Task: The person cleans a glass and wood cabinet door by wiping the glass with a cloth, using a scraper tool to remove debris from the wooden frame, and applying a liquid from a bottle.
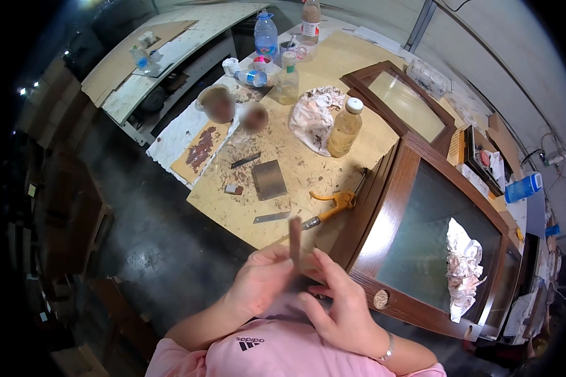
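left hand (261,284): curled, fingers pressed round the lower end of a small brown stick (295,240), held upright close to the chest, likely for a close look.
right hand (336,301): fingertips pinched the same stick from the other side, steadying it.
stick: stood between both hands, above the near edge of the workbench (232,210); its lower end was hidden by fingers.
cabinet door (430,242): lay flat beside the hands, glass up, a crumpled rag (464,267) resting on it.
bench things: orange air gun (333,206), grey sanding block (269,179), bottle of yellowish liquid (345,127), all within reach.
hard to make out: two blurred round things further back; dark floor to the left.
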### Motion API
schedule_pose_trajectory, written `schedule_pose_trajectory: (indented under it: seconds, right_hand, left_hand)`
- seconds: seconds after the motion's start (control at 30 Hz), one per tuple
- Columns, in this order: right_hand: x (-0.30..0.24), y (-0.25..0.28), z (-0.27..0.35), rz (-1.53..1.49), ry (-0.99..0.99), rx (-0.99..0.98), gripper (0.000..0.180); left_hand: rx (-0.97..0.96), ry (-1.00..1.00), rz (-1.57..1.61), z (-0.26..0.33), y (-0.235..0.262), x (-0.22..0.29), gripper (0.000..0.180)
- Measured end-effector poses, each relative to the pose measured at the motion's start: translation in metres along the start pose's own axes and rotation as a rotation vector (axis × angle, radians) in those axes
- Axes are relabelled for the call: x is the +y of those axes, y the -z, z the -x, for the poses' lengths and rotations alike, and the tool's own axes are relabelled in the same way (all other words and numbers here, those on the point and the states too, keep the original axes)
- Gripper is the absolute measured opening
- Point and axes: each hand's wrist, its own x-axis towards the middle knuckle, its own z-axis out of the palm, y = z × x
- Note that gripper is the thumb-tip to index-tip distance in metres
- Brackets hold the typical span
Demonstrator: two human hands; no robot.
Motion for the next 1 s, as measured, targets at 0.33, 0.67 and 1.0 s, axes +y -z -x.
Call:
schedule_pose_trajectory:
  seconds: [0.33,0.67,1.0]
  right_hand:
    - [0.015,-0.096,-0.088,-0.366,-0.449,0.146,0.014]
    - [0.036,-0.151,-0.154,-0.664,-0.673,0.276,0.018]
    - [0.059,-0.148,-0.186,-0.658,-0.614,0.295,0.016]
  left_hand:
    - [-0.088,0.197,-0.538,-0.038,0.100,0.107,0.009]
    - [0.051,-0.732,-2.113,-0.199,0.220,0.201,0.011]
    - [0.012,-0.850,-2.227,-0.214,0.229,0.196,0.012]
